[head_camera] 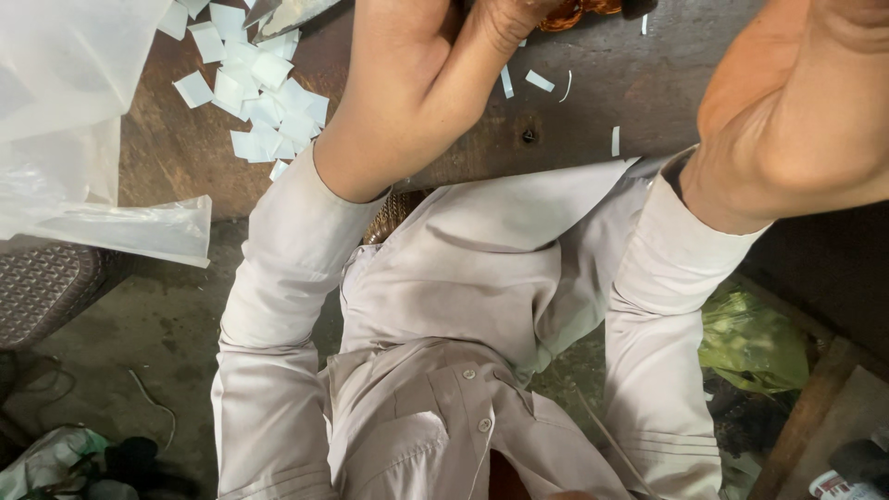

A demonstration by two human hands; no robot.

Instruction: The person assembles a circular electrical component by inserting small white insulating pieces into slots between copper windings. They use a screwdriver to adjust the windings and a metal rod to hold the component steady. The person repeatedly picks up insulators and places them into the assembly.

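Note:
My left hand point(421, 69) reaches up onto a dark wooden table point(574, 120), fingers curled together at the frame's top edge. A glossy brown thing point(567, 13) lies right by its fingertips; contact is cut off from view. My right hand point(801, 97) is seen only as wrist and heel at the top right, its fingers out of frame. Both arms wear pale grey shirt sleeves, and my shirt front point(444, 306) fills the middle.
A heap of small white paper squares point(264, 102) lies on the table left of my left hand. A few thin paper strips point(539, 81) are scattered nearby. A clear plastic bag point(83, 120) hangs at the left, a woven seat point(42, 287) below it, a green bag point(750, 343) at right.

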